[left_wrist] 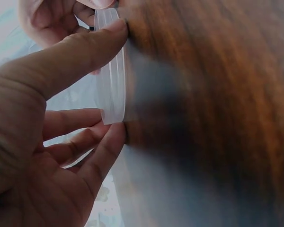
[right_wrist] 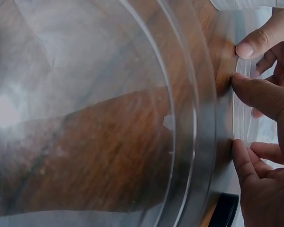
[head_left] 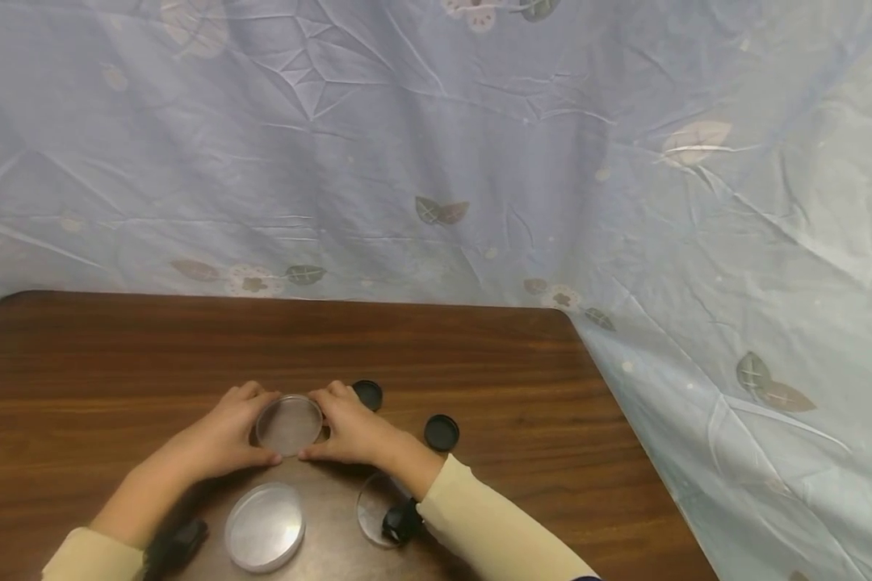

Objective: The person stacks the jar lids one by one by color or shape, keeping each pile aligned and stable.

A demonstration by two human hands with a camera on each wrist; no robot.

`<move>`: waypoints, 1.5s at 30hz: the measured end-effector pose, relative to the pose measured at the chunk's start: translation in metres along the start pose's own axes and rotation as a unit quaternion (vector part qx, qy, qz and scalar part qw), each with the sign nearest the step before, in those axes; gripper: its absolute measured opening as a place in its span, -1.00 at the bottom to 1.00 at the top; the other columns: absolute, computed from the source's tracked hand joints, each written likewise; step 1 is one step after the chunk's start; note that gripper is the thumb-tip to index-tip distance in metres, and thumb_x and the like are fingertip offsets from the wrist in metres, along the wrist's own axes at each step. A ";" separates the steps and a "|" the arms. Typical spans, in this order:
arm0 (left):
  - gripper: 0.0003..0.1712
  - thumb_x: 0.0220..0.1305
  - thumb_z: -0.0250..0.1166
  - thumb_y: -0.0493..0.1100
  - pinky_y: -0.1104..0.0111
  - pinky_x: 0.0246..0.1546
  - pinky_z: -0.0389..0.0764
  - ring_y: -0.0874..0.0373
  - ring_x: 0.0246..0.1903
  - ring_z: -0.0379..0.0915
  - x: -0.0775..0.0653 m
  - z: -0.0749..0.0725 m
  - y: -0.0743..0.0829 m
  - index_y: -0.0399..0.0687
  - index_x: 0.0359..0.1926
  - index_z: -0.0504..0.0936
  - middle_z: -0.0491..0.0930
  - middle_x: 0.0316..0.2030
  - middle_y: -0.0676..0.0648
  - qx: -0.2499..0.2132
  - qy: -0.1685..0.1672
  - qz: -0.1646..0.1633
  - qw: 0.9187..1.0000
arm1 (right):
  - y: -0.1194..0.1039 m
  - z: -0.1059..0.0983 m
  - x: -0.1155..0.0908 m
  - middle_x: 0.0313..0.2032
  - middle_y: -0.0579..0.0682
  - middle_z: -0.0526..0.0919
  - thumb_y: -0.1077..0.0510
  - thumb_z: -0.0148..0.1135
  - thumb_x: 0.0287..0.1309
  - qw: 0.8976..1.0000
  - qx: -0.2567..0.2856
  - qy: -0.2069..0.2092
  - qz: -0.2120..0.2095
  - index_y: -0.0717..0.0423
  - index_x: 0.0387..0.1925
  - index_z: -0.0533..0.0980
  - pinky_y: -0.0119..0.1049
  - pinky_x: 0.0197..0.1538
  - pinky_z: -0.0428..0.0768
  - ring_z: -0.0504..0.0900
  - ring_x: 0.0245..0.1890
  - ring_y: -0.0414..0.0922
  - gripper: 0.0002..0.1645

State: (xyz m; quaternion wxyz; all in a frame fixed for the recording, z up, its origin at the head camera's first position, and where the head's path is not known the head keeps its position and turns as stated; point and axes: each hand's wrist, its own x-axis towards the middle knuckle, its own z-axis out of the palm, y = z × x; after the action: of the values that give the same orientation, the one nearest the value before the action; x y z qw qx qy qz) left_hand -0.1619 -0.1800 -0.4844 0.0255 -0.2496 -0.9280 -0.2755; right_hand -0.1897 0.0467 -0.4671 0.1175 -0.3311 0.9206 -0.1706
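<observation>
While a person's left hand (head_left: 225,433) and right hand (head_left: 350,432) grip opposite sides of a clear round dish (head_left: 289,425) on the wooden bench (head_left: 116,355), a second dish (head_left: 265,528) lies on its near side and two black caps (head_left: 442,433) lie rightward.

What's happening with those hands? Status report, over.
Left hand, right hand: gripping one clear dish from both sides. Black cap close by the right hand, perhaps in its way.

Your left hand (left_wrist: 16,130) holds a clear, shallow dish (left_wrist: 112,87), seen edge-on, between your thumb (left_wrist: 78,54) and fingers (left_wrist: 104,158). Your right hand (left_wrist: 49,21) shows at the top. The brown wood-grain counter (left_wrist: 222,90) fills the right; pale cloth (left_wrist: 111,208) shows behind.
</observation>
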 end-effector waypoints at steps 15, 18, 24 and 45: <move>0.00 -0.20 0.75 0.04 0.09 -0.08 0.69 0.02 -0.10 0.55 -0.005 0.000 0.007 -0.47 0.19 0.59 0.58 -0.10 -0.14 -0.007 0.010 0.001 1.000 | -0.001 -0.002 -0.004 0.13 0.03 0.56 -0.15 0.58 0.14 1.000 0.003 0.003 -0.008 0.16 0.41 0.44 -0.55 0.00 0.47 0.42 -0.03 -0.27 -0.08; 0.02 -0.20 0.75 0.05 0.18 -0.14 0.67 0.06 -0.13 0.54 -0.005 -0.001 0.008 -0.49 0.21 0.58 0.57 -0.10 -0.14 -0.011 0.012 0.002 1.000 | -0.001 -0.005 -0.006 0.14 0.04 0.58 -0.14 0.57 0.15 1.000 0.003 0.004 -0.015 0.17 0.41 0.43 -0.56 -0.01 0.48 0.44 -0.04 -0.28 -0.08; 0.05 -0.21 0.75 0.01 0.19 -0.15 0.68 0.04 -0.13 0.57 -0.006 -0.011 0.019 -0.50 0.25 0.56 0.58 -0.07 -0.17 -0.020 0.025 0.000 0.999 | -0.003 -0.016 -0.014 0.18 0.04 0.59 -0.09 0.57 0.17 0.999 0.024 0.016 -0.027 0.14 0.41 0.43 -0.58 0.06 0.54 0.52 0.04 -0.26 -0.12; 0.05 -0.12 0.74 -0.05 -0.01 0.01 0.74 -0.12 0.08 0.65 -0.018 -0.034 0.092 -0.40 0.36 0.50 0.60 0.14 -0.19 -0.034 0.026 0.010 0.999 | -0.009 -0.049 -0.082 0.24 -0.01 0.53 -0.03 0.56 0.18 0.992 0.107 0.050 -0.047 0.07 0.48 0.34 -0.43 0.23 0.63 0.59 0.17 -0.20 -0.08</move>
State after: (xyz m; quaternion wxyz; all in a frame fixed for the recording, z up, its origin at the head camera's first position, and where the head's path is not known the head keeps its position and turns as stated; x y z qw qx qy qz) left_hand -0.1054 -0.1398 -0.4132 0.0435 -0.2528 -0.9144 -0.3133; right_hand -0.1388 0.1054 -0.4100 0.0978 -0.3502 0.8854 -0.2896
